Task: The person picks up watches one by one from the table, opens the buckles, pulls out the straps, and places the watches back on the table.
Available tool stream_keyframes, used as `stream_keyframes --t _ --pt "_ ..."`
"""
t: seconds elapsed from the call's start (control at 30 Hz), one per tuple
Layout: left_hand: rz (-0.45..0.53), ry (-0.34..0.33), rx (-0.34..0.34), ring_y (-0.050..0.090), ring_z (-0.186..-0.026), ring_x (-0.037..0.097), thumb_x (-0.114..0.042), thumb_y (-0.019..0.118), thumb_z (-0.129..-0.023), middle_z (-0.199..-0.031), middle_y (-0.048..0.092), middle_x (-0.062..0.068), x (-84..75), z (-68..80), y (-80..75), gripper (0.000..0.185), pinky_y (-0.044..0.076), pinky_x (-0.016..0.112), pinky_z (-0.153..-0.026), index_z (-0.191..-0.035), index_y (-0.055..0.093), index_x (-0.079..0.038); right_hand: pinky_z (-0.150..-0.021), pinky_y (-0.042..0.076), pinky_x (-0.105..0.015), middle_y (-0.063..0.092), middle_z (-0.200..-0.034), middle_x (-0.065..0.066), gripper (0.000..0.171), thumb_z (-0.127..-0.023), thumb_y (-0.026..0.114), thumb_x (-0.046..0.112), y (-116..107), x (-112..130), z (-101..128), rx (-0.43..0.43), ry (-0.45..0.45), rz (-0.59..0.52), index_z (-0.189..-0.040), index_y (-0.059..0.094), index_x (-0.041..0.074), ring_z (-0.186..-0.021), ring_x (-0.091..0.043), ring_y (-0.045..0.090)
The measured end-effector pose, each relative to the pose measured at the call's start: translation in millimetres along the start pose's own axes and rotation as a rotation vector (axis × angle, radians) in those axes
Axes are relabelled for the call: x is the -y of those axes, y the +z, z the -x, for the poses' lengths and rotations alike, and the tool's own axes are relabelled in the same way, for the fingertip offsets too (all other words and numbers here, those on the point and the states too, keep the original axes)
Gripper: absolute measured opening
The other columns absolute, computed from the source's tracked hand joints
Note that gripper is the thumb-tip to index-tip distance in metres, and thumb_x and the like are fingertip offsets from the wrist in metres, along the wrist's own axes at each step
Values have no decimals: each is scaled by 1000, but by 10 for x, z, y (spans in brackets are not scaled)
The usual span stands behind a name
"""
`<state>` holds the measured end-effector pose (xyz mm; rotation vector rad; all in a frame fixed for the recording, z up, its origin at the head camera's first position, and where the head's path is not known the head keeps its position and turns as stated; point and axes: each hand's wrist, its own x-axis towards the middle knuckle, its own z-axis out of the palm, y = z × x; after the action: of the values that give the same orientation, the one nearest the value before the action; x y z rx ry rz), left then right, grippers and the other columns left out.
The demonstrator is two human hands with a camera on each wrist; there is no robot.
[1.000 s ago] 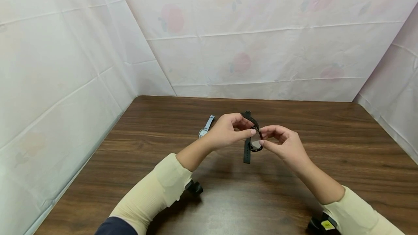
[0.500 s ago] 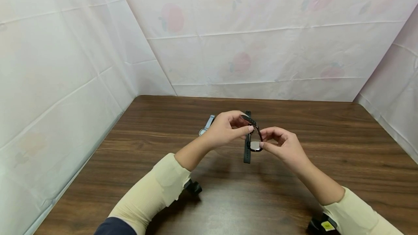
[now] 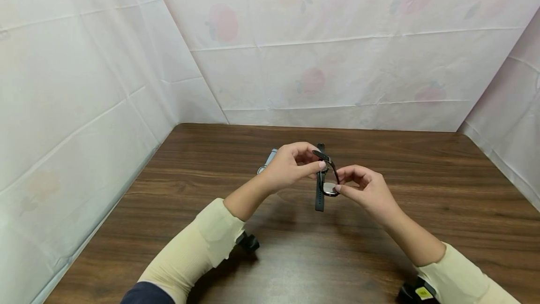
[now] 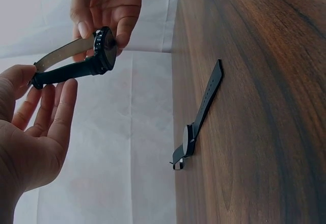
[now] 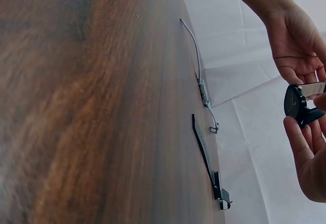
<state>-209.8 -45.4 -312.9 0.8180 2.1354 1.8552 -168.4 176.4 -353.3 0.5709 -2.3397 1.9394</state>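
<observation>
Table (image 3: 379, 247) underneath holds a black strap (image 3: 319, 201) and a grey watch (image 3: 267, 161); above it, left hand (image 3: 288, 168) pinches the black watch (image 3: 329, 179) strap end, right hand (image 3: 364, 189) grips its case; a loose pinch could drop it

Cream sleeves (image 3: 198, 247) on both forearms (navy cloth at left elbow), hands bare.

Soft, even light fills the scene; faint shadows fall toward 6 o'clock on the desk (image 3: 379, 247). Wrist views blur the nearest wood, and the head view bows at its edges.
</observation>
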Motion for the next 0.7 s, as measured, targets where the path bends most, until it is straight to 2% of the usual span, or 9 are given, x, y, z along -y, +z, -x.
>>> stream_keyframes --t 0.13,0.3,0.5,0.7 --pt "4 17 -19 63 -82 34 -7 69 -91 -88 65 10 11 5 -9 15 58 49 -76 -103 65 1 -74 57 -26 66 -92 -1 22 -84 72 -3 4 -5 5 2 9 -10 -103 62 -7 -88 -14 62" --pt "12 25 -41 65 -77 27 -7 69 -91 -87 64 9 21 13 -17 15 59 40 -72 -102 64 1 -77 57 -28 66 -93 -4 21 -84 72 -3 6 -13 15 13 16 -38 -102 61 -7 -89 -19 65" --pt "48 19 -55 65 -80 24 -6 68 -92 -91 64 10 27 23 -14 16 58 45 -77 -105 63 3 -76 57 -28 66 -93 -12 25 -84 70 -5 3 -30 23 15 10 -39 -104 58 -14 -88 -21 66" --pt "109 12 -78 66 -83 22 -3 66 -92 -95 65 10 14 25 -4 16 57 49 -81 -105 62 5 -75 56 -25 68 -92 -6 28 -84 71 -6 3 -36 28 0 -3 -26 -105 56 -16 -88 -16 65"
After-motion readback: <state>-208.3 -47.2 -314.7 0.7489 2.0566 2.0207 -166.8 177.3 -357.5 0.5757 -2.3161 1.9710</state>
